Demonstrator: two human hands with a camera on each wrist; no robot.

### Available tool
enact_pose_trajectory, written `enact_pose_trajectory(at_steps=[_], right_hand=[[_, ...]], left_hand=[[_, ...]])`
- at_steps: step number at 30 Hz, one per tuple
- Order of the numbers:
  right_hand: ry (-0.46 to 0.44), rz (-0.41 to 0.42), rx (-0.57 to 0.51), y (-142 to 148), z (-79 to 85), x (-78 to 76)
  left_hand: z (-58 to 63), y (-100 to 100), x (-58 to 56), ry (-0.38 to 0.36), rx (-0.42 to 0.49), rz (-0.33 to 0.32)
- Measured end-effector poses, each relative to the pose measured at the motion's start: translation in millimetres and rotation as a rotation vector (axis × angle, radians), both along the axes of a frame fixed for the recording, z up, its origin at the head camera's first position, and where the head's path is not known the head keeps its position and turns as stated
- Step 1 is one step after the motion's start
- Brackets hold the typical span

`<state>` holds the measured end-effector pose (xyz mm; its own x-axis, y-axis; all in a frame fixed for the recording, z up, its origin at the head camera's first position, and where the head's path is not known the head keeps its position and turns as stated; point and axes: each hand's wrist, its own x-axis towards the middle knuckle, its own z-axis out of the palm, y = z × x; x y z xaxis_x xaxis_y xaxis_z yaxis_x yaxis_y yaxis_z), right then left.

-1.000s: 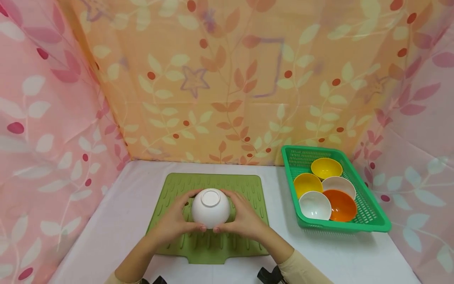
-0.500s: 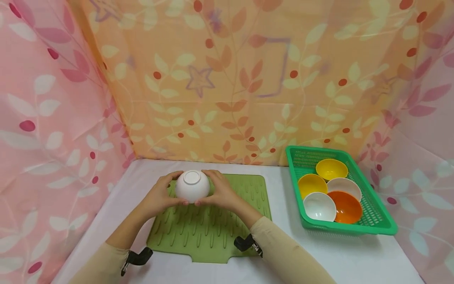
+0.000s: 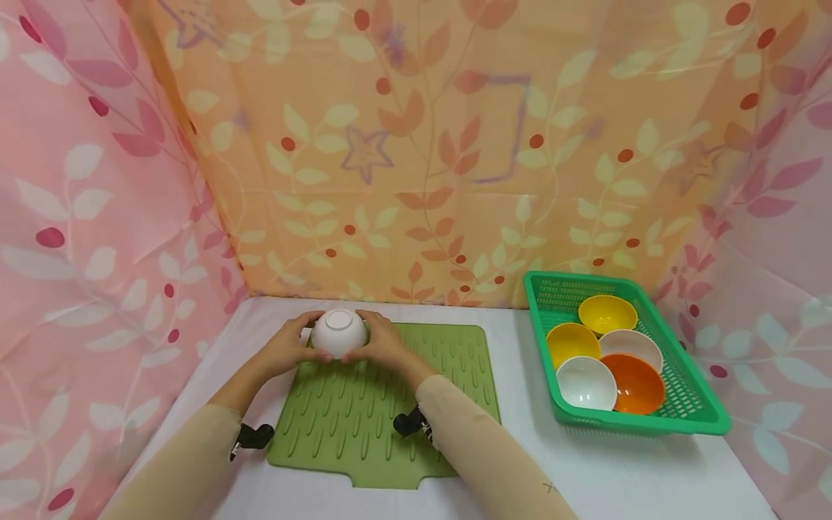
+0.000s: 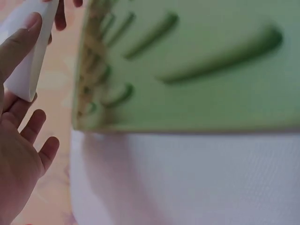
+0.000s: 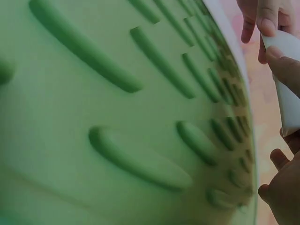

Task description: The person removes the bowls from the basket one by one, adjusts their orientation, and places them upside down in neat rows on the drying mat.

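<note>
A white bowl (image 3: 339,336), bottom side up, is held between both hands over the far left part of a green ridged drying mat (image 3: 390,412). My left hand (image 3: 289,344) grips its left side, thumb on the near side and fingers round the far side. From the right, my right hand (image 3: 383,343) grips it the same way. Both wrist views show the white bowl (image 4: 35,61) tilted at the image edge, with thumbs pressed on its wall. In the right wrist view its rim (image 5: 281,108) stands above the mat.
At the right a green plastic basket (image 3: 705,404) holds several bowls: yellow bowls (image 3: 607,315), an orange bowl (image 3: 640,386), a white bowl (image 3: 585,383) and a pale bowl (image 3: 640,343). A patterned curtain (image 3: 403,180) closes the back and sides of the white-covered table (image 3: 513,433).
Both hands have carried the upside-down white bowl away from me and to the left, from the mat's middle to its far left part. The basket's bowls have stayed in place.
</note>
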<state>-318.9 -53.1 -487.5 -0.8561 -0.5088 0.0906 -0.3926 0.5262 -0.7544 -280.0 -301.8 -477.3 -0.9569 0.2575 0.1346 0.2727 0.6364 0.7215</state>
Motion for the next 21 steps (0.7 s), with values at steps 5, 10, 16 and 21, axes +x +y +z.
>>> enact_pose_trajectory(at_steps=[5,10,16,21], right_hand=[[0.025,-0.048,0.067,-9.6,-10.6,-2.0],[0.056,-0.078,0.102,-14.5,-17.3,-3.3],[0.076,-0.094,0.151,-17.8,-25.4,-5.3],[0.089,-0.094,0.191,-21.5,-30.3,-8.3]], left_hand=[[-15.6,-8.3,-10.3,-0.051,-0.026,-0.016],[-21.3,-11.6,-15.6,-0.081,-0.020,-0.016],[-25.6,-12.1,-19.4,-0.093,-0.046,-0.031],[-27.6,-12.8,-22.0,-0.088,-0.086,-0.026]])
